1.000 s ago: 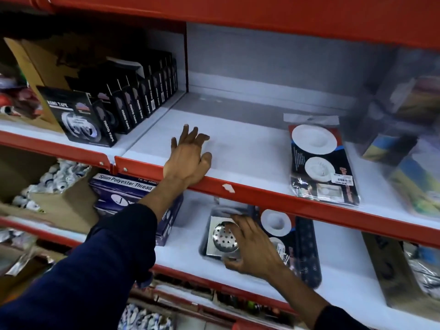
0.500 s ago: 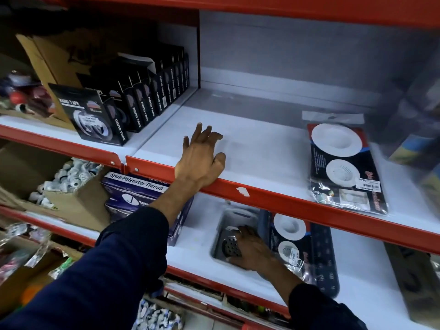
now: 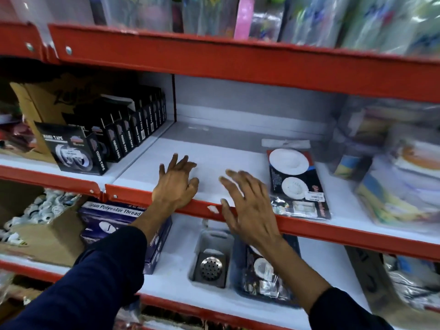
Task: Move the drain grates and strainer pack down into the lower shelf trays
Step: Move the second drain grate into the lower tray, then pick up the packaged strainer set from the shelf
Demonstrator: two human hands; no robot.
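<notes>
Grate (image 3: 211,268) — square, steel, perforated — lies in the grey tray (image 3: 206,239) on the lower shelf, below the right hand (image 3: 247,206). Strainer pack (image 3: 298,184) lies flat on the middle shelf (image 3: 214,160), just right of that hand. Right grip wide, fingers spread, holding nothing. Left hand (image 3: 176,185) — flat on the shelf edge, empty.

Spanning the frame in tiers: red-edged metal shelving (image 3: 238,65) with white decks and a pale grey back panel (image 3: 250,101). Dividing the middle tier at upper left, a dark upright partition (image 3: 173,98). Glaring softly off the white shelf surface (image 3: 214,148) at centre.
</notes>
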